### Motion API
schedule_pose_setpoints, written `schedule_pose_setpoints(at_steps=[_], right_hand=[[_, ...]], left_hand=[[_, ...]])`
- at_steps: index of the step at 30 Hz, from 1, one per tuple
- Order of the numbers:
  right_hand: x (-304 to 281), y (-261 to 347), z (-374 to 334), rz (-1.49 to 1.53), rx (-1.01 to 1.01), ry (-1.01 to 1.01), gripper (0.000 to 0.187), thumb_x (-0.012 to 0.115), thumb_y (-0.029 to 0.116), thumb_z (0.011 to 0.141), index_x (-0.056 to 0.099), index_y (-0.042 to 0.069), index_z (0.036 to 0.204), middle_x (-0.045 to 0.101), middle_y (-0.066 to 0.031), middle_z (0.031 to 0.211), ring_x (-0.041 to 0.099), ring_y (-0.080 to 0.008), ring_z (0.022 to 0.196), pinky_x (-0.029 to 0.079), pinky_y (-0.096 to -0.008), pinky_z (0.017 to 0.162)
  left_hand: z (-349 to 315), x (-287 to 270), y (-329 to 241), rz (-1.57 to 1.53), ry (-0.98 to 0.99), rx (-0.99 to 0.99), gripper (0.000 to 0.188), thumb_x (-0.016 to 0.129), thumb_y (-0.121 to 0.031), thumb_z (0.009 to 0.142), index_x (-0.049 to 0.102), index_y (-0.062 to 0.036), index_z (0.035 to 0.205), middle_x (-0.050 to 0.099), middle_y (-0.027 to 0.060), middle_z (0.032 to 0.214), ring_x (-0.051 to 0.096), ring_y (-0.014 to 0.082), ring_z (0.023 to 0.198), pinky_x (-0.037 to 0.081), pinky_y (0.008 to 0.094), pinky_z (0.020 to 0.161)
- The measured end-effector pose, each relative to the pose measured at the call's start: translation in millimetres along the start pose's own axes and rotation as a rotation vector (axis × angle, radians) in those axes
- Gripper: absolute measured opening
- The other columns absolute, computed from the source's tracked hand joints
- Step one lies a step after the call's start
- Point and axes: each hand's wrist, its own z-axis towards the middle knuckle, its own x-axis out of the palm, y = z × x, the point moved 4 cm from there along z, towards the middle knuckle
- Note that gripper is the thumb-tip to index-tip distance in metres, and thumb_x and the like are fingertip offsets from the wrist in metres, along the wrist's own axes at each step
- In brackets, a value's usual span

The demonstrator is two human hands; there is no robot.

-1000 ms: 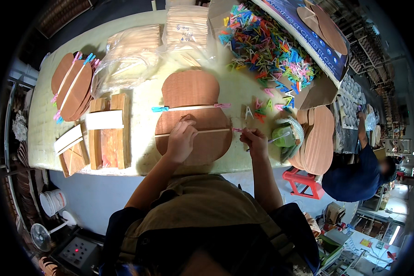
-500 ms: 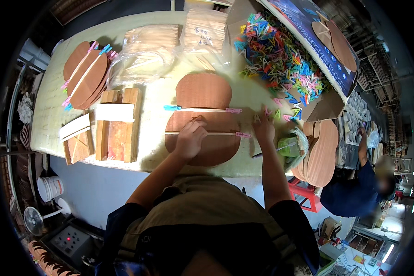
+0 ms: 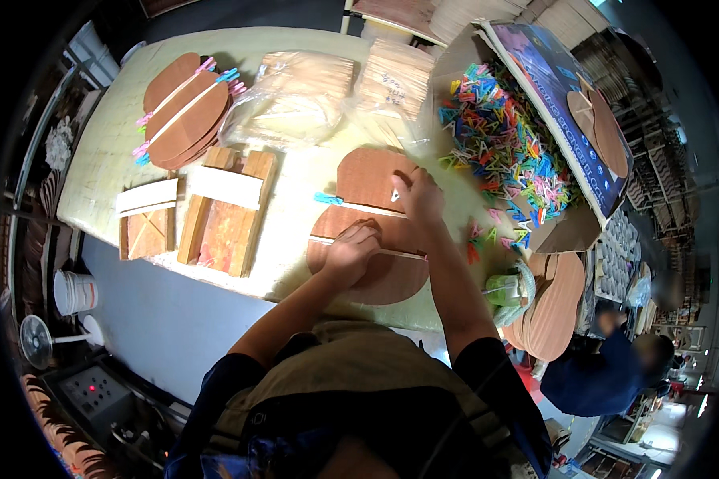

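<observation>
A guitar-shaped wooden board [image 3: 379, 281] lies before me, with two pale wooden strips across it. The upper strip [image 3: 367, 207] has a blue clip [image 3: 327, 198] on its left end. My left hand [image 3: 353, 251] rests over the lower strip [image 3: 399, 255], fingers curled and close together on the wood; whether they pinch anything is hidden. At the board's upper right, above the upper strip's right end, my right hand [image 3: 420, 197] pinches a small white clip [image 3: 395, 194]. That hand and forearm cover the right ends of both strips.
An open carton [image 3: 567, 233] of colourful clips stands at the far right, with loose clips [image 3: 495, 235] before it. More boards are stacked right [image 3: 547, 307] and far left [image 3: 185, 128]. Bagged strips [image 3: 303, 84] and wooden blocks [image 3: 225, 215] lie leftward. A person [image 3: 595, 371] works beyond.
My right hand has moved left from beside the loose clips to the board's upper right, now over the upper strip's end. My left hand stays on the board. The whole view has tilted.
</observation>
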Motion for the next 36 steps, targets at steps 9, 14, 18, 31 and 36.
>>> schedule_pose_setpoints(at_steps=[9,14,18,31,36], right_hand=[[63.8,101.2,-4.6,1.019,-0.01,0.759,0.024,0.067,0.008,0.08,0.064,-0.001,0.103,0.064,-0.0033,0.083,0.057,-0.0083,0.071,0.045,-0.0207,0.059],[96.7,154.8,-39.0,0.972,0.047,1.114,0.018,0.067,0.004,0.078,0.067,0.001,0.096,0.065,-0.0028,0.081,0.054,-0.0059,0.063,0.041,-0.0201,0.052],[101.3,165.3,-50.9,0.517,-0.058,1.286,0.015,0.07,0.006,0.076,0.069,0.0,0.09,0.067,-0.0044,0.081,0.059,-0.009,0.07,0.046,-0.0218,0.057],[-214.4,-192.3,-112.4,-0.221,0.286,-0.63,0.056,0.064,0.03,0.073,0.05,0.003,0.12,0.057,-0.012,0.11,0.06,-0.0262,0.09,0.05,-0.0346,0.076],[-294.4,-354.1,-289.5,-0.89,1.543,-0.325,0.111,0.068,0.077,0.049,0.044,0.006,0.13,0.058,-0.0131,0.113,0.057,-0.0311,0.101,0.05,-0.0424,0.079]], left_hand=[[-11.2,8.7,9.9,0.069,0.005,-0.043,0.014,0.063,-0.007,0.068,0.06,-0.0044,0.082,0.06,0.0102,0.096,0.057,0.0287,0.097,0.046,0.0369,0.086],[-22.5,16.6,17.4,-0.365,0.04,-0.487,0.016,0.051,-0.011,0.085,0.06,-0.0014,0.094,0.06,0.0117,0.103,0.056,0.0262,0.098,0.043,0.0361,0.085],[-24.9,18.4,17.1,-0.357,-0.032,-0.516,0.017,0.048,-0.008,0.086,0.06,-0.0005,0.094,0.061,0.0132,0.1,0.056,0.0272,0.097,0.043,0.0363,0.083],[-44.1,-40.9,-11.1,0.101,-0.166,-0.223,0.023,0.065,-0.003,0.067,0.059,-0.0036,0.09,0.056,0.0153,0.098,0.054,0.0335,0.096,0.044,0.0414,0.085],[-116.1,-55.8,1.9,-0.073,-0.308,-1.034,0.027,0.067,-0.008,0.076,0.055,-0.0001,0.098,0.056,0.0179,0.104,0.055,0.0297,0.098,0.049,0.037,0.076]])
